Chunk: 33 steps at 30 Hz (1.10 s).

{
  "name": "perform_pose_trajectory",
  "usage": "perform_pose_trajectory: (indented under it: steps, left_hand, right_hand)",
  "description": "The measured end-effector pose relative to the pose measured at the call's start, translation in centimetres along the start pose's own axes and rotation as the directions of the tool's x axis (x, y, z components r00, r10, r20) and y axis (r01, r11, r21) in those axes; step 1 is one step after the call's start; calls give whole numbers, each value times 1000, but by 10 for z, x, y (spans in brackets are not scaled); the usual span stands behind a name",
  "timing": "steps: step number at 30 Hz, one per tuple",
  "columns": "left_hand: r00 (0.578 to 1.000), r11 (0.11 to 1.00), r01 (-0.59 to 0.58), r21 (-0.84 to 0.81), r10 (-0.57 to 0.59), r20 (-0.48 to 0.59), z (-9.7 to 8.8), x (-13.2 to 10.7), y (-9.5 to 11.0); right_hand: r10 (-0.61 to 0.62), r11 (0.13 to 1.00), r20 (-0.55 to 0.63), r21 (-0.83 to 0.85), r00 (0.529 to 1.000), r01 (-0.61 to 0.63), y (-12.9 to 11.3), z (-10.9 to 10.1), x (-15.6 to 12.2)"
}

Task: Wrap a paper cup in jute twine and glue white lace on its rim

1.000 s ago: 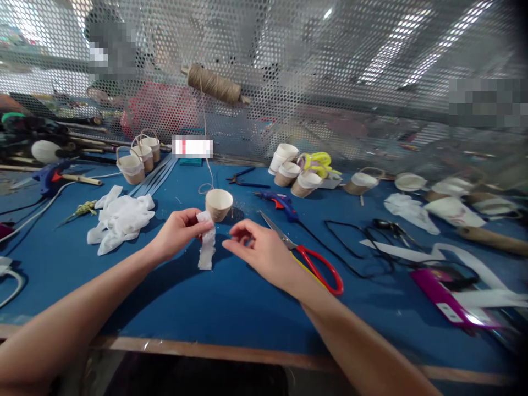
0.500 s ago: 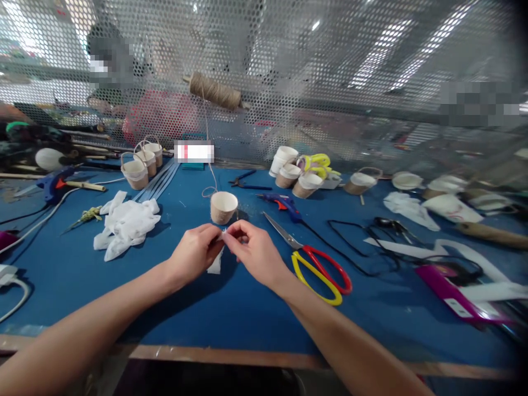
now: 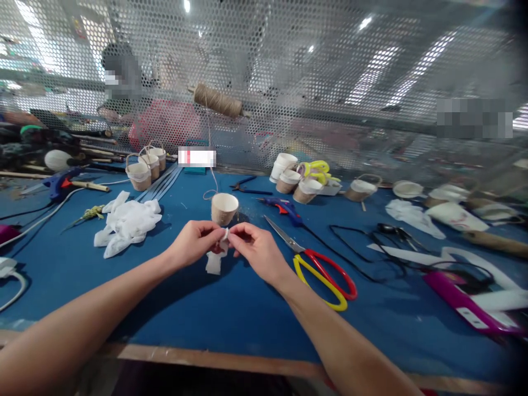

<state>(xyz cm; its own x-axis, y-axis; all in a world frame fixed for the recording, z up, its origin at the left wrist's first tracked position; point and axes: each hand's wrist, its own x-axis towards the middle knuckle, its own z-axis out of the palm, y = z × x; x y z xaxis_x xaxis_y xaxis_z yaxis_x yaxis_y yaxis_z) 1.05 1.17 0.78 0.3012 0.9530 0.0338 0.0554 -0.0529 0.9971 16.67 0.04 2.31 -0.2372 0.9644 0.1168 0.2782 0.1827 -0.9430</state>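
Note:
My left hand [image 3: 198,241] and my right hand [image 3: 256,248] meet over the middle of the blue table, both with fingers pinched. Between their fingertips is a thin white fabric strip [image 3: 214,263], whose loose end hangs down below my left fingers. Just beyond the fingertips stands a small brown paper cup [image 3: 225,209], upright, with a pale inside. Scissors [image 3: 303,250] with one red and one yellow handle lie open to the right of my right hand. A crumpled pile of white fabric [image 3: 128,224] rests left of my left hand.
A blue glue gun [image 3: 284,210] and pliers [image 3: 247,186] lie behind the scissors. Handled cups [image 3: 140,176] stand at back left, more cups [image 3: 307,190] at back right. A twine spool [image 3: 218,100] hangs on the perforated metal screen. A purple power strip [image 3: 462,302] lies far right.
My fingertips have shifted slightly along the white strip, and more of it shows between and below them. The whole view has tilted a little; the cup stays in place.

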Motion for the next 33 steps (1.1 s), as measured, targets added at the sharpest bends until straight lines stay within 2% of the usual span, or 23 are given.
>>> perform_pose_trajectory:
  steps: [7,13,15,19,23,25,27,28,30,31,33]
  left_hand:
    - [994,999,-32,-24,29,-103,-15,9,3]
    - [1000,1000,-14,8,14,24,-6,3,5]
    - [1000,999,-18,35,18,24,-2,1,3]
    - [998,989,-27,147,35,-48,-6,6,0]
    - [976,926,-43,375,120,-183,-31,14,7]
    - [940,867,-23,498,188,-285,-50,16,15]
    - [883,793,37,608,259,-391,-70,16,23]
    - [850,637,128,760,325,-415,-78,16,26]
    - [830,387,299,872,346,-438,-92,16,30]
    - [826,292,356,888,346,-445,-97,16,31]
    - [823,195,394,898,360,-440,-101,15,31]
  right_hand:
    - [2,994,-100,106,995,9,0,-6,5]
    - [12,996,-10,88,1000,-11,-4,0,0]
    - [24,996,-1,81,1000,-24,-4,2,-1]
    - [59,990,-48,128,997,-52,-2,1,0]
    - [73,964,-143,263,987,-33,-2,-5,4]
    - [70,939,-202,345,977,4,-4,-8,6]
    - [66,911,-255,409,965,46,-6,-11,7]
    - [63,900,-280,431,958,66,-7,-13,8]
    - [55,874,-327,472,943,113,-10,-17,9]
    - [48,858,-354,493,934,143,-11,-19,10]
    - [31,822,-411,529,911,211,-14,-24,11]
